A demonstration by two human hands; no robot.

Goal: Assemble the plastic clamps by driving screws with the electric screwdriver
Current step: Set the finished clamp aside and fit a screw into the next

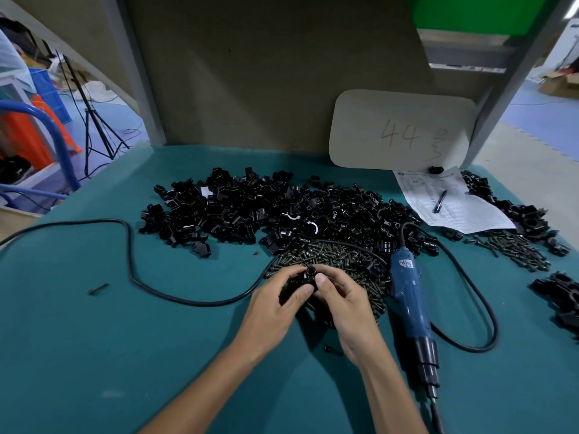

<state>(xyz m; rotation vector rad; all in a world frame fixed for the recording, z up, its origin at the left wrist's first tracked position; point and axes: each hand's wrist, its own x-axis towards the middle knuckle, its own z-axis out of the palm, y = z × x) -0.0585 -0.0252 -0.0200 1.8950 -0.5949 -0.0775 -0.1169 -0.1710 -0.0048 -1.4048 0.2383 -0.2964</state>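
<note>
left hand [275,308] and right hand [347,308] fingers pinch black clamp [308,276]; card [401,130] reads "44".

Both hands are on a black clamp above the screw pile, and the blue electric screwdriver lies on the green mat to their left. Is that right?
Not quite. The head view shows the blue electric screwdriver lying on the green mat to their right, beside the right hand. The rest holds: the left hand and right hand both hold the black clamp above the screw pile.
</note>
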